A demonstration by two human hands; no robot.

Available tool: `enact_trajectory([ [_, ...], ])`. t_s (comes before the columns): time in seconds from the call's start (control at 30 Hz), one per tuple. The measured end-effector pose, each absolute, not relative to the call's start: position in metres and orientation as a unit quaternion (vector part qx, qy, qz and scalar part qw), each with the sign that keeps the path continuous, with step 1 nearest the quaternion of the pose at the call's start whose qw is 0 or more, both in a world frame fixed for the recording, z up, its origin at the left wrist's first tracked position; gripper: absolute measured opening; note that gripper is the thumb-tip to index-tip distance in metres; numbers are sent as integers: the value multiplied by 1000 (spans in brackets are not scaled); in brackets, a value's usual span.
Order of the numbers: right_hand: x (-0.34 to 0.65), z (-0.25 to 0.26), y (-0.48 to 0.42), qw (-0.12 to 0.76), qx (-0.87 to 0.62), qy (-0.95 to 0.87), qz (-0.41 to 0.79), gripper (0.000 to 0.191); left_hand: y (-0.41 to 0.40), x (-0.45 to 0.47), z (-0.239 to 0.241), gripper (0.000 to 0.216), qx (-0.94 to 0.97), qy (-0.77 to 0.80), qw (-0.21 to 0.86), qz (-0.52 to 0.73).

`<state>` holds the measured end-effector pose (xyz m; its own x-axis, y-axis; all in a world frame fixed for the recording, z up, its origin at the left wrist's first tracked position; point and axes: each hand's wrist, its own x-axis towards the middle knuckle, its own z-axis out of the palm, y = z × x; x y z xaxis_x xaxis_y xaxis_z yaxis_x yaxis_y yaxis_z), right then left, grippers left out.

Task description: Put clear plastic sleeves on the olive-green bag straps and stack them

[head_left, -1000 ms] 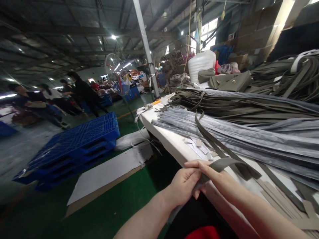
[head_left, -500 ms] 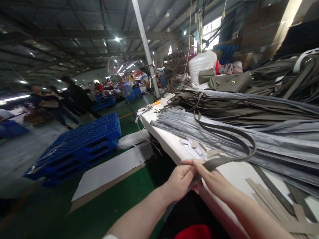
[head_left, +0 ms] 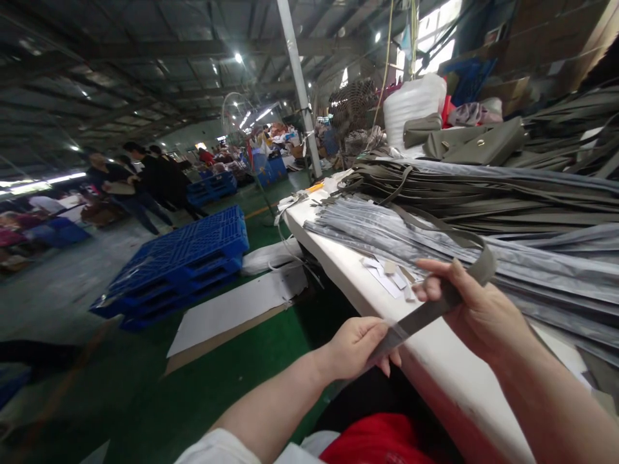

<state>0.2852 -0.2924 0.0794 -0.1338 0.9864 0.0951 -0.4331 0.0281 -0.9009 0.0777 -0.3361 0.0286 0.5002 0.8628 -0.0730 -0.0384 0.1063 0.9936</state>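
My left hand pinches the near end of a long olive-green strap just off the white table's edge. My right hand is closed round the same strap further along, above the table. From there the strap loops up and back toward a pile of olive straps. A stack of grey strips lies beside my right hand.
Small paper scraps lie on the table. Olive bags and a white foam roll stand behind the piles. On the green floor are blue pallets and a cardboard sheet. People stand at far left.
My right hand slid along the strap, up and to the right, away from my left hand. The strap between them is now pulled straight. The view shifted slightly.
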Motion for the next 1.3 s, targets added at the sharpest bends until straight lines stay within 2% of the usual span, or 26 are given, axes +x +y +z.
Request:
enact_trajectory([
  [0.13,244,46,-307,494,-390,-543,555,56,-331,90,34,58,584,389,594,393],
  [0.23,224,34,-318,439,-356,-527,635,61,-331,89,32,61,609,428,538,397],
  [0.3,227,41,-321,431,-311,-467,707,54,-335,84,29,60,618,440,529,379],
  [0.37,242,59,-320,474,-263,-392,743,40,-340,75,25,57,626,442,532,360],
  [0.47,277,89,-315,584,-208,-329,712,22,-345,63,15,56,633,443,545,324],
  [0.57,307,107,-307,656,-208,-322,650,17,-346,59,7,56,613,432,591,298],
  [0.63,317,108,-301,665,-234,-329,629,15,-345,63,6,57,589,411,626,304],
  [0.83,306,87,-289,592,-330,-428,598,31,-334,85,23,58,545,370,662,357],
  [0.97,273,68,-301,499,-394,-515,574,46,-320,100,36,57,570,369,628,381],
  [1.07,255,56,-307,435,-411,-519,611,58,-313,106,36,58,588,374,602,390],
  [1.13,257,54,-302,462,-401,-472,635,55,-313,105,32,60,590,388,597,381],
  [1.23,279,64,-290,573,-356,-361,644,42,-316,101,23,62,582,414,602,358],
  [1.3,294,73,-284,607,-341,-331,637,42,-318,99,21,64,573,419,611,351],
])
